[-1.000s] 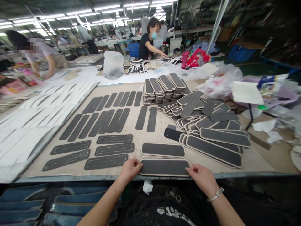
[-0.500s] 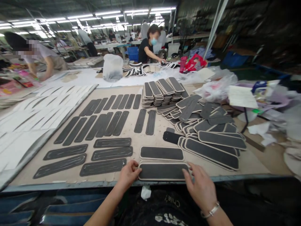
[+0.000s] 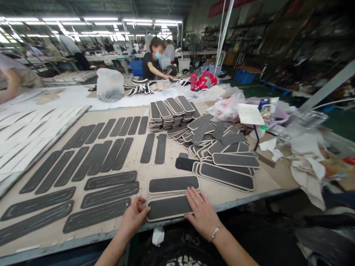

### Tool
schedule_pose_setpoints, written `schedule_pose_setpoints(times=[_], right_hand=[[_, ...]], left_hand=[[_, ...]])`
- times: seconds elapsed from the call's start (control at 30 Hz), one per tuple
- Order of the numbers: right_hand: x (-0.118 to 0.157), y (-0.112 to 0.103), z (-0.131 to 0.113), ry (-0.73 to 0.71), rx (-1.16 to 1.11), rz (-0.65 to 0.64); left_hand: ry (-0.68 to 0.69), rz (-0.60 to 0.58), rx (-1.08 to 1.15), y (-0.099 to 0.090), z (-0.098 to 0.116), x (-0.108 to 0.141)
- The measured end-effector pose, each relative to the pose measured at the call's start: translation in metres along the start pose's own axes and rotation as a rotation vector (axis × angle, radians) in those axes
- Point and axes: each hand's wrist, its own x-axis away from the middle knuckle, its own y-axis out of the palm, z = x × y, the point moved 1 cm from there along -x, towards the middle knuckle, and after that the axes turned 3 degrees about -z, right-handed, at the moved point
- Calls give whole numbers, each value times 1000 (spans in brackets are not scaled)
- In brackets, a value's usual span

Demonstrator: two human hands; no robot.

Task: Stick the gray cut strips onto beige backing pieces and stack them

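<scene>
A dark grey rectangular panel with a beige border and rounded corners [image 3: 169, 207] lies on a small stack at the table's front edge. My left hand [image 3: 135, 214] has its fingers bent and pinches the panel's left end. Across its right end my right hand [image 3: 202, 213] lies flat, fingers stretched out, covering that part. Just behind sits a second bordered panel [image 3: 173, 184], close to my right fingertips. To the left of my left hand, several plain grey strips [image 3: 97, 213] with shiny wet-looking lines lie spread out.
A loose heap of bordered panels [image 3: 226, 175] spreads to the right, with neat stacks [image 3: 172, 107] behind it. White sheets [image 3: 36, 129] cover the left side. Plastic bags [image 3: 227, 105] and a purple basin [image 3: 280, 117] stand back right. A co-worker [image 3: 155, 61] works across the table.
My right hand has gone from gripping the panel's right end to lying flat on top of it. The left hand stays at the left end. The view has turned to the right.
</scene>
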Motion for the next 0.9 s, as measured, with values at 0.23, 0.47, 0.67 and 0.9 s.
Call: schedule_pose_setpoints(times=[0.23,0.47,0.67,0.9], right_hand=[[18,10,36,112,125,108],[17,24,38,61,170,204],[18,30,42,28,199,217],[15,25,39,55,186,172]], left_hand=[[62,11,-108,1,8,8],[330,295,-512,1,45,42],[770,-71,-771,62,91,57],[621,-117,-897,40,50,31]])
